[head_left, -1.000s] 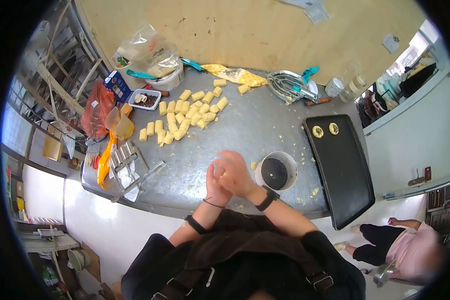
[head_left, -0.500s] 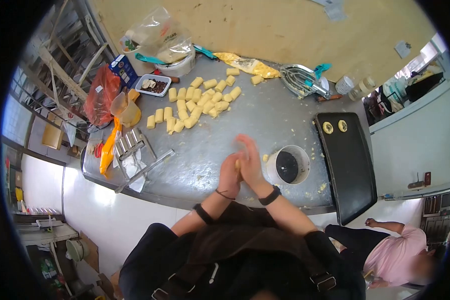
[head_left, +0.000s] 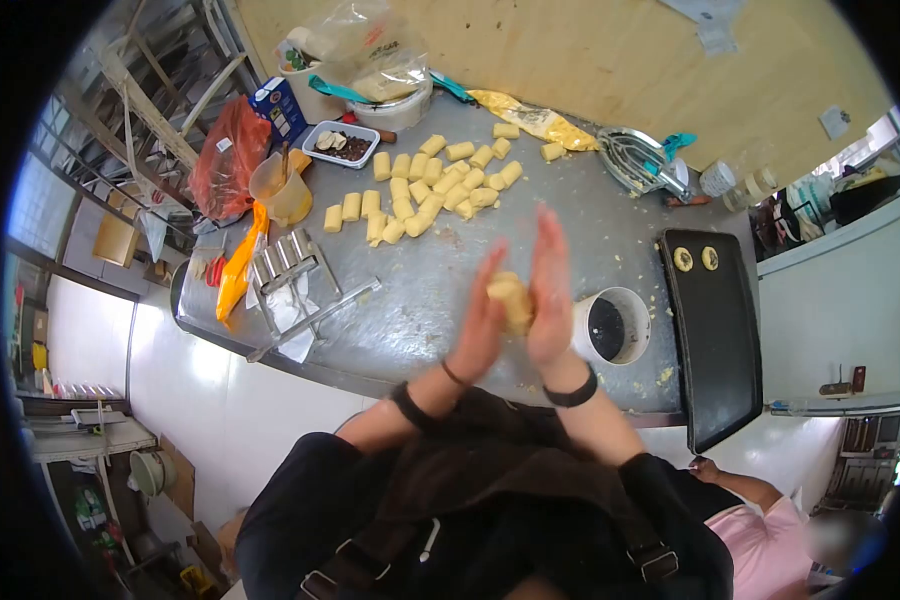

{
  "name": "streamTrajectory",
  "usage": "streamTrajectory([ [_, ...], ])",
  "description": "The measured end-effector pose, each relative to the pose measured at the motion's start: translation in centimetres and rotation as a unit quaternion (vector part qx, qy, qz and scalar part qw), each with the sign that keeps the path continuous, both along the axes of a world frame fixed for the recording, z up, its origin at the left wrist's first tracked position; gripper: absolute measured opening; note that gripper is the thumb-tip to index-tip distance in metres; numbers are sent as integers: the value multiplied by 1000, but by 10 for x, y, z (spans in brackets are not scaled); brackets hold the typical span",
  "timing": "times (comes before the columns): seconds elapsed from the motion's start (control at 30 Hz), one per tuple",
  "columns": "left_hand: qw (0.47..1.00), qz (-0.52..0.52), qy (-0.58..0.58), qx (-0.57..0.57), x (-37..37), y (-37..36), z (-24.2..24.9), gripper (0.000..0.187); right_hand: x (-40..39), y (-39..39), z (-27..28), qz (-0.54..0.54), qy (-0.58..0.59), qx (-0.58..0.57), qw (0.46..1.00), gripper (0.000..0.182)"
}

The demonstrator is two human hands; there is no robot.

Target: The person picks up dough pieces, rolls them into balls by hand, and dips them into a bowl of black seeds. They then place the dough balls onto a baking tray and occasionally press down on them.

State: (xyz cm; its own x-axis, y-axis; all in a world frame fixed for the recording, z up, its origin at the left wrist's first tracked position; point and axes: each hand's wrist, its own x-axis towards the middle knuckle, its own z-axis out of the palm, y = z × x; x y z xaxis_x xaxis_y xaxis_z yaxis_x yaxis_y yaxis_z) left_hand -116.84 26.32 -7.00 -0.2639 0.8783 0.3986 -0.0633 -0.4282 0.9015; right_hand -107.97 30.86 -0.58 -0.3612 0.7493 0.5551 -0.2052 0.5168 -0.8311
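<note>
A pale yellow piece of dough (head_left: 511,300) is between my two palms above the near part of the metal table. My left hand (head_left: 481,315) presses on it from the left, its fingers stretched out and blurred. From the right, my right hand (head_left: 548,295) bears against it with straight fingers pointing away from me. Close to the right hand stands a white round tub (head_left: 639,308) with a dark filling (head_left: 606,328) inside. Further back on the table lie several short dough cylinders (head_left: 402,208) in a loose group.
A black baking tray (head_left: 715,345) at the right holds two round dough pieces (head_left: 683,259). A metal roller-like tool (head_left: 292,270), a plastic jug (head_left: 280,195), a box of dark bits (head_left: 342,145) and a whisk attachment (head_left: 630,165) surround the work area. Another person (head_left: 760,550) is at lower right.
My hands have parted from a clasp and the dough piece shows between the palms. The whole view has shifted, so the table appears further right.
</note>
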Motion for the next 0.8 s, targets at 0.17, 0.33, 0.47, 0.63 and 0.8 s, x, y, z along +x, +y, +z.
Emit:
streamTrajectory([
  [0.17, 985, -48, -162, 19, 23, -29, 40, 50, 0, 13, 17, -75, 11, -14, 997, 61],
  [0.33, 954, -26, -299, -10, 24, -31, 38, 32, -11, -4, 9, -82, -42, 58, 994, 56],
  [0.47, 925, -43, -365, -90, 21, -25, 39, 26, -5, -8, 5, -62, -15, 26, 998, 56],
  [0.63, 905, -209, -335, -159, 0, -11, 37, 36, 11, 2, -11, 23, 175, -267, 947, 67],
  [0.8, 968, -118, -218, -47, -5, -2, 55, 62, 5, -23, -28, 60, 73, -223, 970, 77],
])
